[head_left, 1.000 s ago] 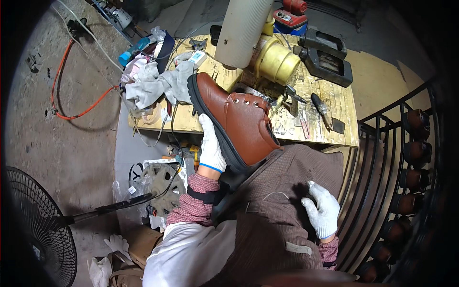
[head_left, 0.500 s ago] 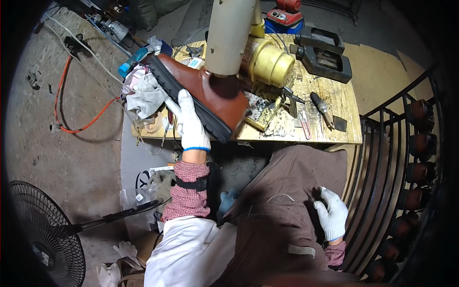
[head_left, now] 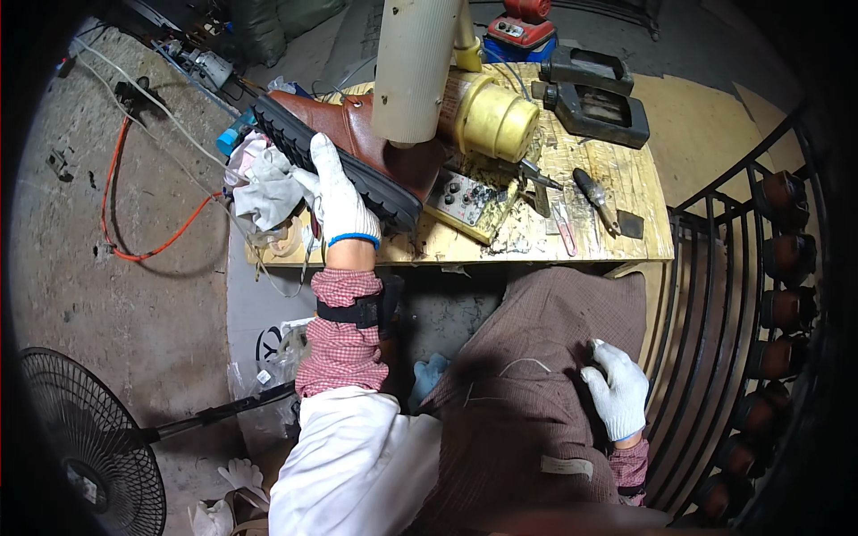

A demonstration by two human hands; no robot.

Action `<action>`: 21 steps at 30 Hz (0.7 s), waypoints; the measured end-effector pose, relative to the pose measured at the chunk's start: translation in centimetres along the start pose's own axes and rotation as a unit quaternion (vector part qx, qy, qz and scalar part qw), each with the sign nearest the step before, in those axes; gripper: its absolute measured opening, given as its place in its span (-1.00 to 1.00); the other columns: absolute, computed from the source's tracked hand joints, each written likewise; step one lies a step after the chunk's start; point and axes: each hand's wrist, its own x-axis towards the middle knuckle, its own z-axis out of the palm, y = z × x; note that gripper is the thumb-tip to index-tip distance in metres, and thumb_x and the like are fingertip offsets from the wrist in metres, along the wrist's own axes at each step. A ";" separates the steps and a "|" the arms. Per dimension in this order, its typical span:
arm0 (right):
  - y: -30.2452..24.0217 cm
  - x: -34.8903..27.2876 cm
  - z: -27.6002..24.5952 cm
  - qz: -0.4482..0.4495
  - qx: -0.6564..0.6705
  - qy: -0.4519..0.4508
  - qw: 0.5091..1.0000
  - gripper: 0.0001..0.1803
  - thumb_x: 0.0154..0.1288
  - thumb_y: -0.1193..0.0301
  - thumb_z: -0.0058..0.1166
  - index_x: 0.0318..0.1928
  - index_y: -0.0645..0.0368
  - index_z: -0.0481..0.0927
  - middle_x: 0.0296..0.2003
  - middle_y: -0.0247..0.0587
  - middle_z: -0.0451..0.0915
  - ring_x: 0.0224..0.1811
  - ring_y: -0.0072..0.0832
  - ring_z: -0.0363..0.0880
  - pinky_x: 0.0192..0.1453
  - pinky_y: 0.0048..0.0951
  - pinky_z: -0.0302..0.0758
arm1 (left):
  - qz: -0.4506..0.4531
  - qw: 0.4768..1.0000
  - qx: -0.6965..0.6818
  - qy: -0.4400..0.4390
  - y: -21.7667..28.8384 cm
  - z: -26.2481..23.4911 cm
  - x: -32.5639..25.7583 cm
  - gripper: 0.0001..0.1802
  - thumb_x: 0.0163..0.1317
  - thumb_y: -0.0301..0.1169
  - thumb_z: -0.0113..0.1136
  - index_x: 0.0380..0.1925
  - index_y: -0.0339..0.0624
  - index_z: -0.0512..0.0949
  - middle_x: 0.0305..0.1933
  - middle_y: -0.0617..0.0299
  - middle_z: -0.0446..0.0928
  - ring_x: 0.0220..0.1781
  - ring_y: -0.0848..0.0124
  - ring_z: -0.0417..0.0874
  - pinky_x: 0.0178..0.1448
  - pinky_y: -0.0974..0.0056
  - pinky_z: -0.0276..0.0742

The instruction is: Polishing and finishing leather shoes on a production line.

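Note:
My left hand [head_left: 338, 198], in a white glove with a blue cuff, grips a brown leather boot [head_left: 357, 147] by its black treaded sole. The boot lies on its side on the wooden workbench [head_left: 590, 237], its toe against a pale upright cylinder [head_left: 416, 67] and a yellow machine part [head_left: 490, 114]. My right hand [head_left: 618, 398], also gloved in white, rests with loosely curled fingers on the brown apron [head_left: 527, 393] over my lap and holds nothing.
White rags [head_left: 268, 189] lie at the bench's left end. Small hand tools [head_left: 590, 192] and a black clamp [head_left: 594, 96] lie on the bench, a red device [head_left: 520, 27] behind. An orange cable [head_left: 112, 205] and a fan [head_left: 85, 447] are on the left floor. A black rack [head_left: 769, 304] holds round brown items at right.
My left hand has carried the boot from above my lap up and left onto the bench, turning its sole toward me. My right hand stayed on the apron.

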 end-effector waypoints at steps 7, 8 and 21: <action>-0.7 1.0 0.3 -0.064 -0.004 0.009 0.998 -0.61 0.17 0.29 0.42 -0.01 0.15 0.72 0.02 -0.09 0.75 -0.03 -0.15 0.75 0.03 -0.25 0.64 | -0.099 0.990 -0.090 -0.044 -1.1 -3.2 2.4 0.15 0.28 0.41 0.15 0.61 -0.05 -0.03 0.61 0.01 0.15 0.51 0.00 0.36 0.51 -0.14 0.38; -0.6 0.9 0.4 -0.065 -0.007 0.009 0.998 -0.61 0.18 0.28 0.42 -0.01 0.15 0.72 0.03 -0.08 0.74 -0.03 -0.14 0.75 0.03 -0.25 0.64 | -0.116 0.984 -0.115 -0.077 -0.7 -3.5 1.7 0.12 0.28 0.45 0.11 0.59 -0.05 0.07 0.61 0.02 0.18 0.51 0.01 0.36 0.52 -0.16 0.36; -0.4 0.2 0.9 -0.059 -0.010 0.000 0.998 -0.58 0.17 0.25 0.42 0.01 0.15 0.72 0.02 -0.10 0.74 -0.04 -0.15 0.75 0.02 -0.25 0.64 | -0.202 0.839 -0.332 -0.380 -8.3 -13.1 -4.4 -0.16 0.49 0.30 -0.13 0.54 0.00 0.19 0.49 0.18 0.33 0.48 0.20 0.40 0.58 0.03 0.30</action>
